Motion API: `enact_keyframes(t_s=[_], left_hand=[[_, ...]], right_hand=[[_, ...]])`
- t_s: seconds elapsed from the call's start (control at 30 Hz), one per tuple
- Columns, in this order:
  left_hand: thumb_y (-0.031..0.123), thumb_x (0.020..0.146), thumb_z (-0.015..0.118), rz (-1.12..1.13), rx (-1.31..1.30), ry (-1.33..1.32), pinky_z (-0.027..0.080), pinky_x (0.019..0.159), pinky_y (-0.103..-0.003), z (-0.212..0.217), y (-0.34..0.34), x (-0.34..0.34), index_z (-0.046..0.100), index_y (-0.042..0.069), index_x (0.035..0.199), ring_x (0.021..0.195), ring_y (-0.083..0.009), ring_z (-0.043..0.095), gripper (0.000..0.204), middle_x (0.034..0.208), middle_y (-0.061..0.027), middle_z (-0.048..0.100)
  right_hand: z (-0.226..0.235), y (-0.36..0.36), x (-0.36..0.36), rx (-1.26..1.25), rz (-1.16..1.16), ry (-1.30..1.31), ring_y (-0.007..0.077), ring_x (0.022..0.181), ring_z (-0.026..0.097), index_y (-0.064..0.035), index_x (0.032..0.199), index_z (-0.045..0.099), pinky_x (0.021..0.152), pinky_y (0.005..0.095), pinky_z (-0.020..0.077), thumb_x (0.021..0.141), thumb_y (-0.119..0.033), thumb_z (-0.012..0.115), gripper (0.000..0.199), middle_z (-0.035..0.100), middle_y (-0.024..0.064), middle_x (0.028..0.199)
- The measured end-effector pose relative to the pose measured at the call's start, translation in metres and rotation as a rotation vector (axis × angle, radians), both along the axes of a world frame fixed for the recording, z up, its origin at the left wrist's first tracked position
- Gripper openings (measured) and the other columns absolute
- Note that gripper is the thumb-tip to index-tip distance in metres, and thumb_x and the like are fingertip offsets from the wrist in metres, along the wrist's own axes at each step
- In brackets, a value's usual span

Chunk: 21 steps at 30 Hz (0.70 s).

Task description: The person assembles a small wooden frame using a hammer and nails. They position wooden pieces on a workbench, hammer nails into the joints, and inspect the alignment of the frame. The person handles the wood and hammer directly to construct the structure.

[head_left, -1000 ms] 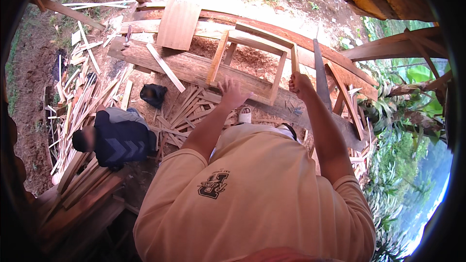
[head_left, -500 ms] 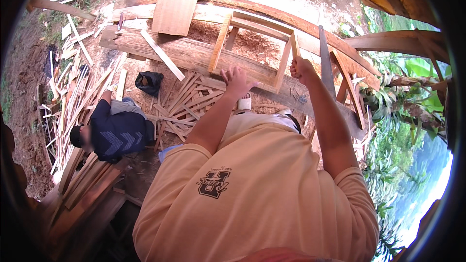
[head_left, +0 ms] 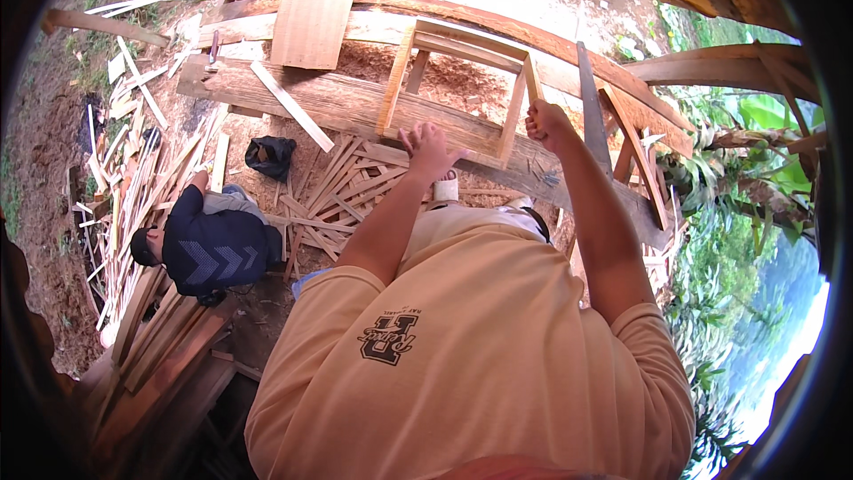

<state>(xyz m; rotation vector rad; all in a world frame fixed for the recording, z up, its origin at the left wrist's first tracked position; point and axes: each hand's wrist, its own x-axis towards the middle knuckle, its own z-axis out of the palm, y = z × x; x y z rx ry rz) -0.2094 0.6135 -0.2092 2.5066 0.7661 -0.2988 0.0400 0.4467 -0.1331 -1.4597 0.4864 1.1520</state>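
My right hand (head_left: 546, 122) is closed in a fist round the near right upright of the wooden frame (head_left: 462, 89), which lies flat on the big beam (head_left: 329, 102). My left hand (head_left: 429, 149) is spread open, gripping nothing, its fingers (head_left: 413, 135) at the frame's near rail. With only one corner held, the frame could twist or slide off the beam (offcuts (head_left: 329, 191) litter the ground below it), where a crouching person (head_left: 209, 244) works.
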Motion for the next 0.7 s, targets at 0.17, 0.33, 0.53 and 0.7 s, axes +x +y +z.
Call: enact_keyframes(t_s=[0.17, 0.33, 0.53, 0.7], left_hand=[[0.074, 0.089, 0.064, -0.007, -0.027, 0.029, -0.006, 0.12, -0.075, 0.008, 0.002, 0.002, 0.061, 0.004, 0.121, 0.152, -0.0419, 0.017, 0.077, 0.147, -0.0191, 0.04], [0.073, 0.088, 0.065, 0.001, -0.005, -0.006, -0.006, 0.12, -0.075, 0.007, 0.0, -0.001, 0.061, 0.004, 0.122, 0.15, -0.0409, 0.019, 0.077, 0.145, -0.0188, 0.043], [0.072, 0.088, 0.066, -0.002, 0.007, -0.032, -0.005, 0.12, -0.074, 0.004, 0.002, -0.002, 0.062, 0.003, 0.121, 0.149, -0.0404, 0.021, 0.076, 0.144, -0.0182, 0.043], [0.069, 0.089, 0.066, -0.012, -0.106, 0.102, -0.006, 0.121, -0.074, 0.027, 0.005, 0.004, 0.057, 0.0, 0.134, 0.153, -0.0416, 0.019, 0.082, 0.154, -0.0195, 0.037]], right_hand=[[0.005, 0.0, 0.0, 0.008, -0.012, 0.003, 0.0123, 0.054, 0.043, -0.0048, 0.078, 0.047, 0.044, 0.0269, 0.0365, 0.098, -0.015, 0.054, 0.022, 0.045, 0.0056, 0.071], [0.005, 0.002, -0.001, -0.003, -0.013, -0.004, 0.0122, 0.055, 0.043, -0.0048, 0.082, 0.047, 0.045, 0.0261, 0.0366, 0.098, -0.016, 0.053, 0.02, 0.045, 0.0055, 0.072], [0.003, 0.003, -0.001, -0.021, 0.013, -0.025, 0.0124, 0.056, 0.045, -0.0039, 0.087, 0.049, 0.044, 0.0261, 0.0376, 0.097, -0.016, 0.053, 0.016, 0.046, 0.0063, 0.073], [-0.003, 0.006, -0.012, -0.014, -0.02, -0.028, 0.0156, 0.056, 0.05, -0.0005, 0.091, 0.054, 0.045, 0.03, 0.0449, 0.097, -0.017, 0.056, 0.017, 0.052, 0.011, 0.074]])
